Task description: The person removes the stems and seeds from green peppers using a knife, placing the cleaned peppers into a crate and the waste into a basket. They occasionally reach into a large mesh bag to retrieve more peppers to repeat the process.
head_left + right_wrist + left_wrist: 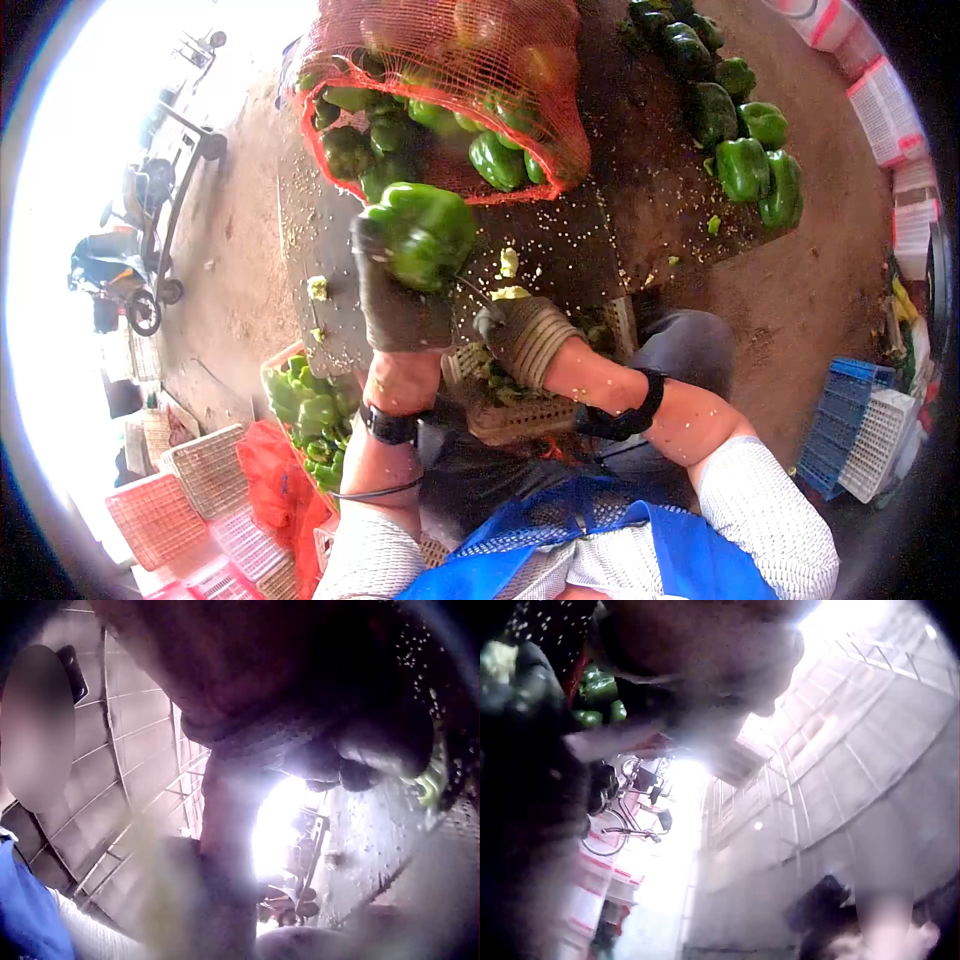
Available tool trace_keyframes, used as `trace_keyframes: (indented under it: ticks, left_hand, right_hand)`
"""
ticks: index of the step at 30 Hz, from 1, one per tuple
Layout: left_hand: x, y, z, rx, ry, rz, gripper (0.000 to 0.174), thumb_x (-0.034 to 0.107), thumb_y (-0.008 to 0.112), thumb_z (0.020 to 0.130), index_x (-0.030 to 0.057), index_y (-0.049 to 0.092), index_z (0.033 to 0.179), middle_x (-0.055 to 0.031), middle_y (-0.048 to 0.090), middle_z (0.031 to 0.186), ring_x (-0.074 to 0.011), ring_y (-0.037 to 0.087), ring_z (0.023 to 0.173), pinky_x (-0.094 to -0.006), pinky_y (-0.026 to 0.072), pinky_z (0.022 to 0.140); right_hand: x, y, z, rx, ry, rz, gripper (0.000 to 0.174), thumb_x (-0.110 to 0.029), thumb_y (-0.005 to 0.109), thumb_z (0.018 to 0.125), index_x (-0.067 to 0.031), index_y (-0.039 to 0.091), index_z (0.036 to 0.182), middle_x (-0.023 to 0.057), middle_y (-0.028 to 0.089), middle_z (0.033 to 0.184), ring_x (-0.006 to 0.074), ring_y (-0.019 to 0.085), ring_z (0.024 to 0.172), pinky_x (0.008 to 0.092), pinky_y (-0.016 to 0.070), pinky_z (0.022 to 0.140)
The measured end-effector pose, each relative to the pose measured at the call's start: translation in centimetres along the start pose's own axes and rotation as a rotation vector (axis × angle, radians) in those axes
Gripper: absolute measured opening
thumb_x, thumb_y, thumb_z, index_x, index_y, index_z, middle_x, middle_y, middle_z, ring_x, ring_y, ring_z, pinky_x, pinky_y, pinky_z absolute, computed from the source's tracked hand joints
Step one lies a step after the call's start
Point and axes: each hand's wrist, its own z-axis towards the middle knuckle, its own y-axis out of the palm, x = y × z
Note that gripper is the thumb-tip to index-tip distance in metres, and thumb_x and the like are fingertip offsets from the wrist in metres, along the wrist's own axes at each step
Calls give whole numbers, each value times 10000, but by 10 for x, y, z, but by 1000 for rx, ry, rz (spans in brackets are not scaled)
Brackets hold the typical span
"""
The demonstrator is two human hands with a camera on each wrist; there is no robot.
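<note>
The landmark is the red mesh sack (440, 90) of green peppers, its open mouth facing the person. The glossy, blocky green bell pepper (425, 238) is located just on the near side of that mouth, above the dark flat work surface (330, 260). Its outline is nearly as wide as long; the long axis appears to run from the sack toward the person, with the broad lobed part toward the sack and the narrower part toward the person. Blur prevents identification of the stem end. The left hand (402, 305), in a dark glove, grips the pepper, one digit along its left side; the other digits cannot be fully seen. The right hand (528, 342), in a grey ribbed glove, is farther from the sack, fingers curled around a thin dark tool (474, 291) directed toward the pepper. A pale green fragment (511, 292) lies at its fingers. Loose whole peppers (743, 170) stand right of the sack.
</note>
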Motion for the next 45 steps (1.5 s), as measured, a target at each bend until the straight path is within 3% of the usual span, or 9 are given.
trace_keyframes:
  ticks: [3, 5, 7, 15, 21, 29, 33, 40, 45]
  left_hand:
    - [13, -10, 16, -10, -181, -127, 490, 551, 548, 910, 128, 582, 1157, -99, 629, 1106, -270, 623, 996, -477, 514, 894]
    - [17, -26, 26, 6, -238, -135, 495, 552, 560, 903, 129, 579, 1159, -102, 634, 1101, -278, 630, 989, -487, 518, 889]
    - [13, -40, 27, -1, -311, -92, 493, 538, 579, 897, 128, 572, 1173, -105, 640, 1101, -292, 645, 981, -513, 530, 876]
    - [-22, -28, -7, -188, -827, -94, 593, 559, 539, 914, 75, 540, 1255, -124, 613, 1192, -221, 598, 1078, -394, 480, 966]
    - [-50, -28, -32, -342, 274, 858, 870, 439, 800, 746, 47, 365, 1389, -92, 498, 1266, -205, 499, 1175, -336, 406, 1018]
    - [-60, -9, -14, -34, 241, 532, 789, 654, 604, 815, 51, 452, 1301, -88, 523, 1232, -218, 537, 1105, -378, 459, 961]
    - [-59, -10, -3, -60, -171, 147, 728, 676, 511, 851, 91, 479, 1282, -110, 565, 1224, -256, 581, 1078, -412, 480, 959]
    - [-37, -22, 14, -328, -478, -372, 763, 727, 461, 834, 51, 545, 1178, -131, 629, 1091, -277, 627, 990, -438, 519, 898]
    - [-23, -26, 7, -163, -332, -319, 712, 711, 483, 840, 52, 553, 1097, -126, 623, 1007, -242, 623, 873, -428, 550, 777]
  right_hand:
    - [19, 21, -5, -280, 143, 282, 145, -143, 544, 863, -104, 652, 951, 86, 676, 878, 196, 643, 848, 323, 506, 752]
    - [24, 12, -19, 229, -86, 178, 349, -153, 580, 884, -99, 550, 1228, 99, 659, 993, 195, 622, 964, 309, 489, 863]
    - [-14, -84, -15, 41, 298, 510, 578, -173, 580, 891, -76, 400, 1432, 113, 625, 1153, 232, 573, 1108, 337, 456, 985]
    - [-7, -92, -16, 374, -7, 704, 847, -173, 826, 685, -60, 396, 1406, 105, 532, 1305, 218, 530, 1185, 330, 430, 1013]
    - [1, -104, -15, 338, -21, 972, 876, -266, 812, 709, -71, 366, 1437, 112, 558, 1236, 251, 550, 1142, 332, 434, 1002]
    - [-3, -124, -4, 417, -50, 812, 836, -99, 726, 716, -72, 332, 1453, 103, 548, 1261, 174, 543, 1125, 305, 420, 990]
    - [-8, -114, -9, 471, -35, 743, 813, -107, 707, 720, -57, 340, 1443, 110, 549, 1250, 181, 546, 1127, 305, 427, 984]
    - [-6, -134, -29, 256, 184, 1543, 712, -166, 732, 743, -43, 414, 1369, 101, 634, 1125, 141, 629, 722, 238, 518, 468]
    - [0, -119, -28, 245, 233, 1831, 702, -218, 681, 809, -61, 362, 1414, 149, 570, 1221, 173, 584, 568, 278, 508, 370]
